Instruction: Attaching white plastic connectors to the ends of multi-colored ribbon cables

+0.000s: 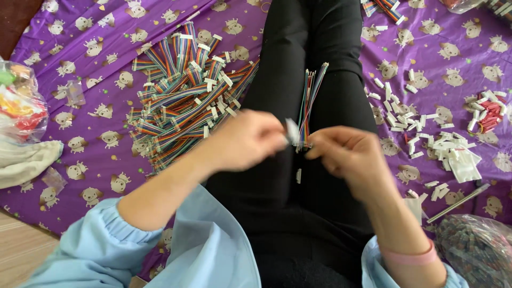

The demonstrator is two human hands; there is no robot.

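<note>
A big purple sheet (96, 32) with little cartoon animals on it covers the floor, and the person sits on it with legs in black trousers (298, 64) stretched out far from the camera.

On the left lies a big pile of rainbow-coloured wire bundles (181, 96), most with small white plugs on the ends. On the right is a loose heap of small white plastic plugs (426, 141). At the far left edge sits a clear bag with red and yellow stuff (18, 104), and at the near right corner another clear bag (474, 250) full of something small and dark.

In the middle, over the lap, both hands meet. The right hand (349, 152) is closed in a pinch on the near end of one thin bunch of coloured wires (309, 101), which stands up and fans away toward the far side. The left hand (248, 138) is closed too, pinching a small white plug (292, 130) that sits just beside the wire ends. The hands are blurry there, so I cannot tell if the plug is already touching the wire tips — it looks very close.

To do this bit well, I think the wire ends should be kept flat and side by side, in a neat row, and the plug held straight in line with them — not tipped. A slow, gentle push would be better than a hard one, so no thin wire bends or slips out to the side.

One more white piece (298, 176) lies on the trousers just below the hands.
</note>
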